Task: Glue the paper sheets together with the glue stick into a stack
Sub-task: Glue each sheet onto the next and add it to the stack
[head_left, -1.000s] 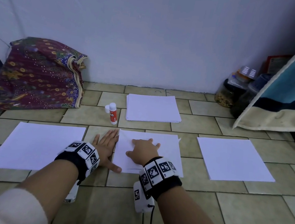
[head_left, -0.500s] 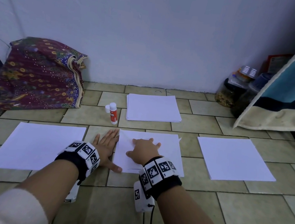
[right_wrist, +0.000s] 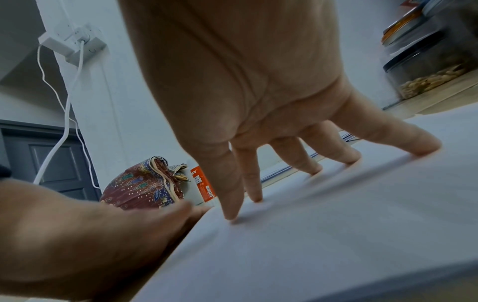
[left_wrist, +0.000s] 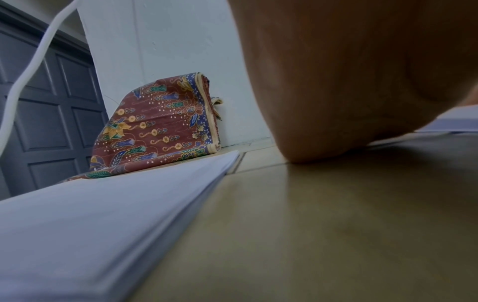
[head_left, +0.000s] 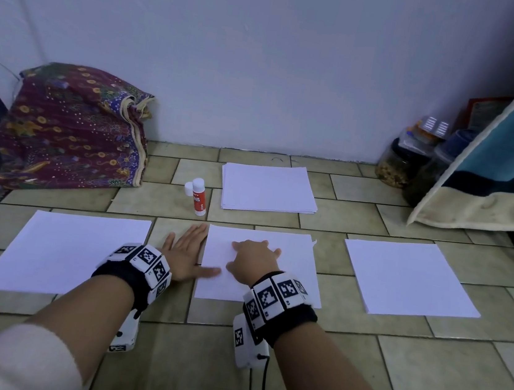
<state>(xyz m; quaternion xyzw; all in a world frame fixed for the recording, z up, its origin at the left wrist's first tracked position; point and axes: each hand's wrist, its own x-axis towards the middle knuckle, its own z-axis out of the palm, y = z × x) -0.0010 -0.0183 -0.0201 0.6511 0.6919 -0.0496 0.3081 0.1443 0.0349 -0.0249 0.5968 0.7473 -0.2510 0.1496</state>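
1. Paper sheets lie in four lots on the tiled floor (head_left: 291, 377): a middle stack (head_left: 290, 257) under the hands, a left stack (head_left: 57, 251), a right stack (head_left: 407, 278), and a far stack (head_left: 266, 189) nearer the wall.
2. The right hand (head_left: 252, 260) sits on the middle stack. In the right wrist view its fingers (right_wrist: 232, 196) are spread and nearly straight, the tips pressing down on the top sheet; it has hold of nothing.
3. The left hand (head_left: 185, 254) lies flat on the floor just beside the middle stack's left edge, fingers straight and together, with the thumb reaching onto the paper's edge. It grips nothing. A dark ring shows on one finger.
4. The glue stick (head_left: 199, 195) stands upright on the floor, between the far stack and the patterned cloth bundle (head_left: 73, 127), with its white cap (head_left: 188, 188) standing just beside it. It is apart from both hands.
5. In the left wrist view the left stack (left_wrist: 103, 224) shows several layered sheet edges, and the heel of the left hand rests on the tile.
6. Jars (head_left: 399, 160) stand by the wall at the far right, next to a blue and cream fabric (head_left: 495, 166) hanging down.
7. Both wrists carry bands with black-and-white markers.
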